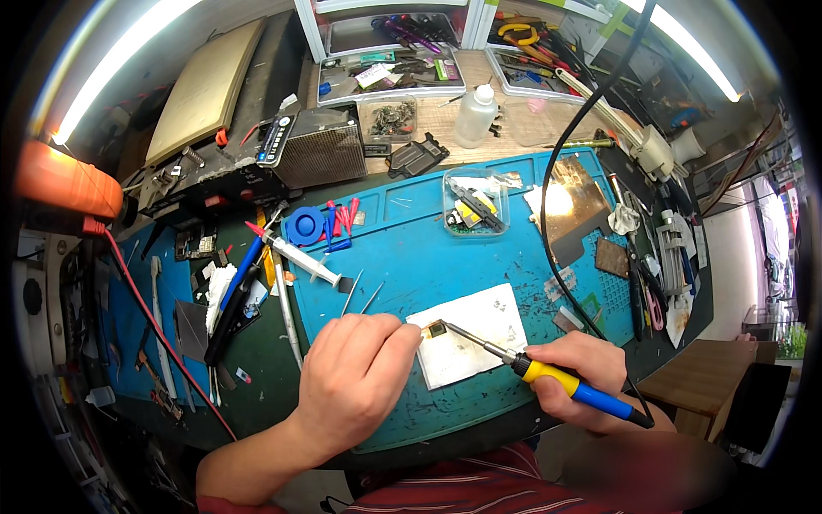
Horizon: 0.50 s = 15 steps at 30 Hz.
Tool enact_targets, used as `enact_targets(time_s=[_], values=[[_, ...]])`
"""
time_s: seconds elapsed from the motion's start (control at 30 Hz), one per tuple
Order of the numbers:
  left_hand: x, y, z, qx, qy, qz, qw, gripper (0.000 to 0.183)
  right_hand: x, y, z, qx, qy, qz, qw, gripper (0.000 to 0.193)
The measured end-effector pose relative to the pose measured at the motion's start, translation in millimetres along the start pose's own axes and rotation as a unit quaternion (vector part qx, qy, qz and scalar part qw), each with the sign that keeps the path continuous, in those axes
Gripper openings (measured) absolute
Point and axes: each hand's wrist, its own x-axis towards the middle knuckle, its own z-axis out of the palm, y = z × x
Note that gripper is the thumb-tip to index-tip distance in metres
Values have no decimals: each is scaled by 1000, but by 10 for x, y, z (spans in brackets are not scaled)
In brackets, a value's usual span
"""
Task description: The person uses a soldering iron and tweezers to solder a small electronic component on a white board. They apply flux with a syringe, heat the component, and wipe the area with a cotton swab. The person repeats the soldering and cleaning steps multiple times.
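The left forearm angles up and inward to the left hand (pixel 355 377), back upward, fingers folded in and thumb against the index finger; whether anything is pinched there cannot be told. The right hand (pixel 584 368) closes thumb and fingers around a soldering iron (pixel 552 375), its handle smooth yellow and blue, its thin metal shaft slanting leftward. Just beside the left fingertips, at the iron's tip, sits a small squarish green-and-gold electronic component (pixel 437 330) on a flat, smudged white pad (pixel 479 313). Beyond the left knuckles lie two slim metal prongs (pixel 372 297) on a scuffed teal work mat (pixel 411 257); farther left, a translucent syringe (pixel 300 259). Well ahead of both hands stands a translucent squeeze bottle (pixel 476 120).
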Motion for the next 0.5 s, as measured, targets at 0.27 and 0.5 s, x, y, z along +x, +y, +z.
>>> enact_targets(time_s=[0.27, 0.5], values=[[1, 6, -5, 2, 3, -4, 1000, 28, 5, -30, -47, 12, -25, 33, 999, 31], [2, 0, -5, 4, 5, -1, 1000, 28, 7, -24, -36, 16, -21, 32, 999, 31]])
